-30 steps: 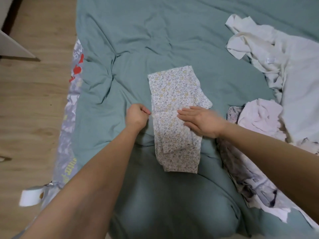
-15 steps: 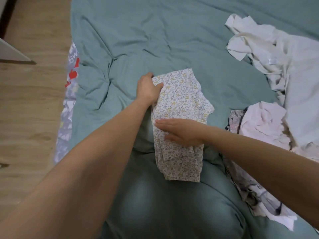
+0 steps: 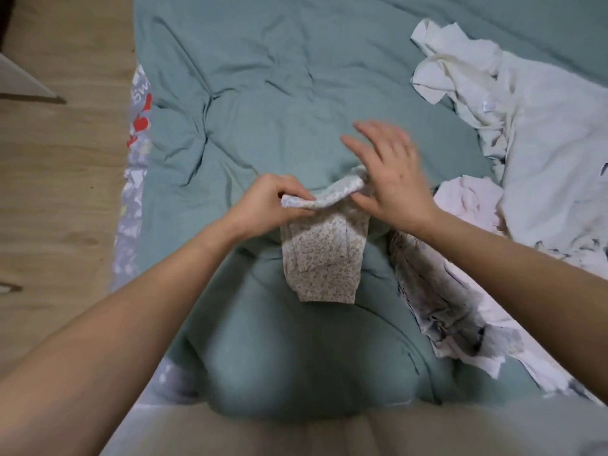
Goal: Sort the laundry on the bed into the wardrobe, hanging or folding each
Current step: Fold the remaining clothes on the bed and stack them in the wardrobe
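The flowery cloth (image 3: 324, 258) looks thin and soft. My green bed cover (image 3: 263, 103) is matt, wrinkly cloth. The floor (image 3: 59, 179) looks like smooth wood, maybe.

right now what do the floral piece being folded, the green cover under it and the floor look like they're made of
Floral garment: thin, soft woven cloth, probably cotton; it creases sharply and droops where lifted.
Green duvet cover: matte fabric over padding, judging by puffy wrinkles.
Floor: wood-look planks with grain and low sheen; laminate or real wood, cannot tell.
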Tool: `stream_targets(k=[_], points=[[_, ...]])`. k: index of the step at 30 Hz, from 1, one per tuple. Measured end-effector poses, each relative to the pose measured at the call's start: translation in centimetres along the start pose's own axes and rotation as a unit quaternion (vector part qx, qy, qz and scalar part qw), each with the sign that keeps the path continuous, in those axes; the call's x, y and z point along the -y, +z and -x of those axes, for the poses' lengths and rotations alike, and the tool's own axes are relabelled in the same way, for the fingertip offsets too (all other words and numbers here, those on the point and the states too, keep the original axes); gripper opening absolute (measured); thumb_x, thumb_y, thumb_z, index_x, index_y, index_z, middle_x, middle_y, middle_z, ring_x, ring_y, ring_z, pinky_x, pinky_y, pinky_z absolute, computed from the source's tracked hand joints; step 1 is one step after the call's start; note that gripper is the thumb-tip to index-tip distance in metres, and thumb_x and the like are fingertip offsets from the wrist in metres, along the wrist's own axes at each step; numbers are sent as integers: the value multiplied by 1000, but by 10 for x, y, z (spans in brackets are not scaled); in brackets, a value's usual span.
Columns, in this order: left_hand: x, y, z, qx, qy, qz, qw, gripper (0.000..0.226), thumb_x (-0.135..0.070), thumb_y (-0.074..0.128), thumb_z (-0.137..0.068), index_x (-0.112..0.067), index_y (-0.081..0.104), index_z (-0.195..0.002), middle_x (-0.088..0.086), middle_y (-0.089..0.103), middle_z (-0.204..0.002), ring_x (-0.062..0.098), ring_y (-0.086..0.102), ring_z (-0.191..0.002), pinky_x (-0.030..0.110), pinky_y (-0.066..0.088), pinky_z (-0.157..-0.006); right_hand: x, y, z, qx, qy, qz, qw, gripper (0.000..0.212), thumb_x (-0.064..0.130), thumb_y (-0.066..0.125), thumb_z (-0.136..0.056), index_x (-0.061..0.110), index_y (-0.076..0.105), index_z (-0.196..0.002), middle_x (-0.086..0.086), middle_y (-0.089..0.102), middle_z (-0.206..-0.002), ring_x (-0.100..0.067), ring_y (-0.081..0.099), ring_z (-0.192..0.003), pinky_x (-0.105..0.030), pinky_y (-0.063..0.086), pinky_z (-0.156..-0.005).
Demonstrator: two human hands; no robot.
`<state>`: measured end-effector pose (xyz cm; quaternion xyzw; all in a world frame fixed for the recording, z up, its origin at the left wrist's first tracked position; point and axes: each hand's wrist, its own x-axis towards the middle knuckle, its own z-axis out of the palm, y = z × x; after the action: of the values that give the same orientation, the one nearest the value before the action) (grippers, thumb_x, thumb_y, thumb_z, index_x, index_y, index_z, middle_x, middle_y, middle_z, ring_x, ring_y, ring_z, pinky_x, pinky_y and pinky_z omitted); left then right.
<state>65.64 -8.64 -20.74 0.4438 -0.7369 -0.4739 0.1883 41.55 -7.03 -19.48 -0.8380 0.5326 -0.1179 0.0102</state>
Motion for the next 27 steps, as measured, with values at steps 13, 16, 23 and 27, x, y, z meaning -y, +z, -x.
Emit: stream_targets(k=[13,16,23,27], points=[[28,62,87,175,-41,-293,939,27,-39,66,-85,-26,67,-108,-8,62,-114,14,55,-110,32,47,-86,40,55,108,204,-216,-74,952,16,26,62,-82,12,64,-75,-5,60,-75,-25,58,-63,-31,47,-55],[36,71,84,7,-85,-246,965,26,-40,61,-91,-23,67,-110,-5,61,-111,15,55,-107,31,46,-87,43,56,98,163,-117,-118,972,40,34,41,-95,11,61,-70,-2,58,-69,-22,55,-62,-34,48,-60],[42,82,18,-202,-351,27,914,51,-51,54,-91,-7,58,-116,7,65,-109,23,60,-99,32,47,-83,26,65,24,256,126,-86,955,38,38,42,-98,9,48,-123,-12,54,-121,-30,48,-112,-39,37,-96],[50,79,5,-158,-384,84,906,51,-53,52,-92,-5,63,-104,7,66,-106,24,61,-98,34,47,-84,10,63,-2,359,112,-111,920,46,48,56,-91,6,60,-110,-11,59,-104,-30,54,-103,-33,43,-80]])
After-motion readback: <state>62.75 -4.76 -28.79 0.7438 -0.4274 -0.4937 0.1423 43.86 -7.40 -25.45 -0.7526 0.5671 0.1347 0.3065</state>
